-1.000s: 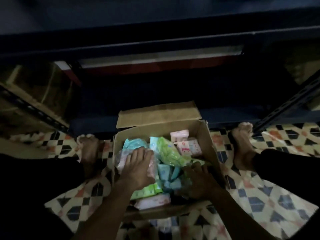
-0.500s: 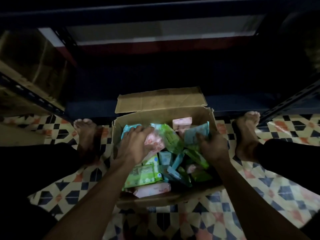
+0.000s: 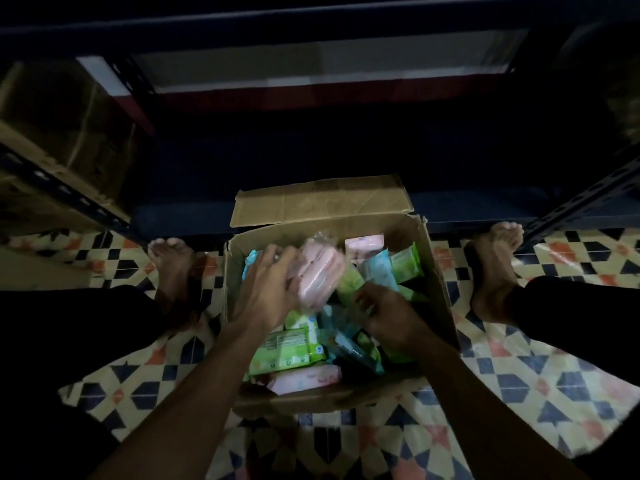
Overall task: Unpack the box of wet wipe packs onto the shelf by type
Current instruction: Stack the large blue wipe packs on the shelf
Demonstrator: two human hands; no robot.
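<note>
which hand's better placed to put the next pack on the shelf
Left. The left hand already grips a pink pack lifted above the box; the right hand is still low among the packs, apparently holding none.

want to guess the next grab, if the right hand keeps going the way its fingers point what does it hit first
Probably the green pack just beyond the right hand's fingers, in the cardboard box; depth is unclear in this dim view.

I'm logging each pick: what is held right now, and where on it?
The left hand holds a blurred pink plastic-wrapped wipe bundle by its left side; the right hand's grip cannot be told.
</note>
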